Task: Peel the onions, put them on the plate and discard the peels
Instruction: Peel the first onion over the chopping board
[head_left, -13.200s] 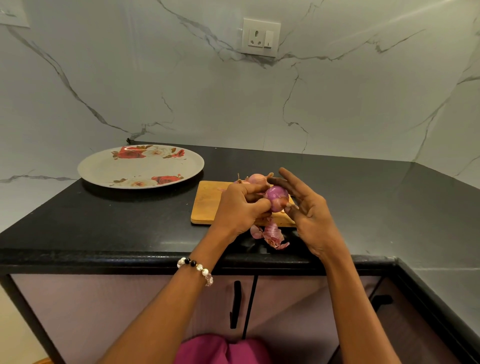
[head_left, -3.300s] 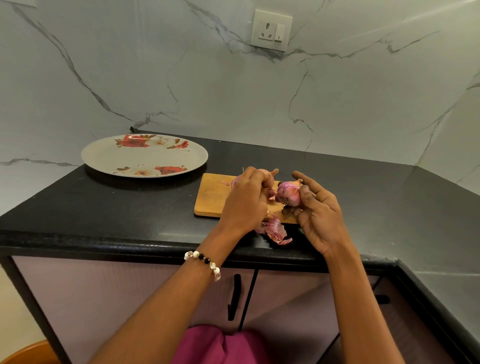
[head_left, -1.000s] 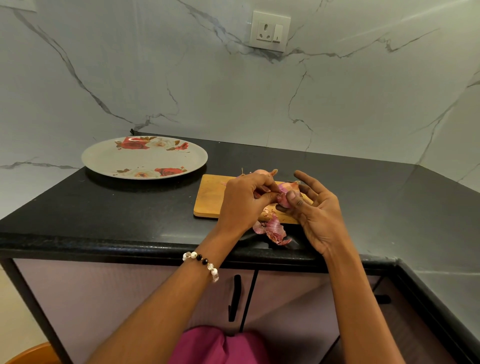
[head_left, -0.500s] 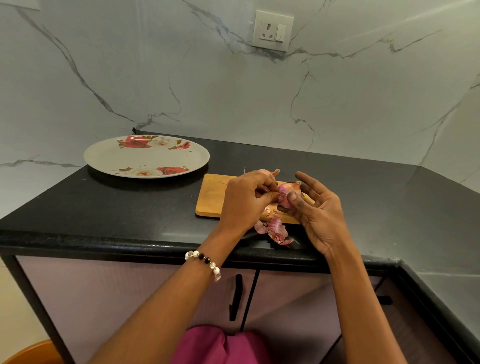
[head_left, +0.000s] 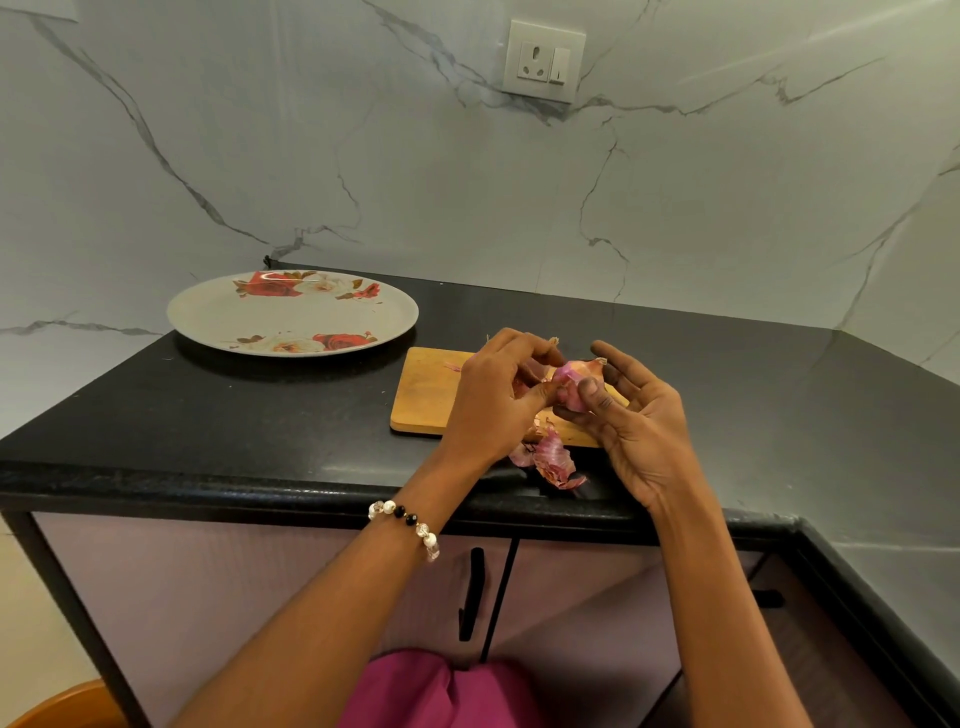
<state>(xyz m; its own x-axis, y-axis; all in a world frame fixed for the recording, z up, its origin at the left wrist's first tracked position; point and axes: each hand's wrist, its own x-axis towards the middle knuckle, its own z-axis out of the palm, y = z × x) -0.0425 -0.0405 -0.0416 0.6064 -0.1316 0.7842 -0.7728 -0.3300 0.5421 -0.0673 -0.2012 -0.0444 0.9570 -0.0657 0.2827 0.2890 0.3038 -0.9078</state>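
Black countertop (head_left: 260, 415) front edge runs just under both wrists; it turns a corner at right and continues toward the camera. Open dark surface left of the cutting board (head_left: 426, 395) and to the right of the hands, marble wall (head_left: 467, 182) behind with a socket plate (head_left: 543, 61) high up. Floral plate (head_left: 291, 314) sits back-left, well apart from the board, its far rim near the wall

Hidden/unclear: left hand (head_left: 493, 400) covers the board's middle, and something pale pink with a dry stem tip pokes out behind its knuckles, maybe another onion, cannot tell. Board's right end is blocked by the right hand (head_left: 634, 421). Cabinet doors (head_left: 311, 597) below the counter, orange object (head_left: 67, 706) cut off at bottom-left corner, pink clothing (head_left: 441, 691) cut at bottom edge. Beaded bracelet (head_left: 408, 525) on left wrist

Onion (head_left: 574, 379) is held in the air above the board between both hands: pinkish-purple, glossy where skin is off, a papery tan flap and stem tip at the top. Right thumb (head_left: 589, 397) presses its front, right fingers spread loosely curved behind it, cradling it. Left fingers curled together, tips pinching at the onion's skin on its left side

Loose peels (head_left: 553, 460) lie in a pink-tan heap at the board's near edge, spilling onto the counter close to its front lip
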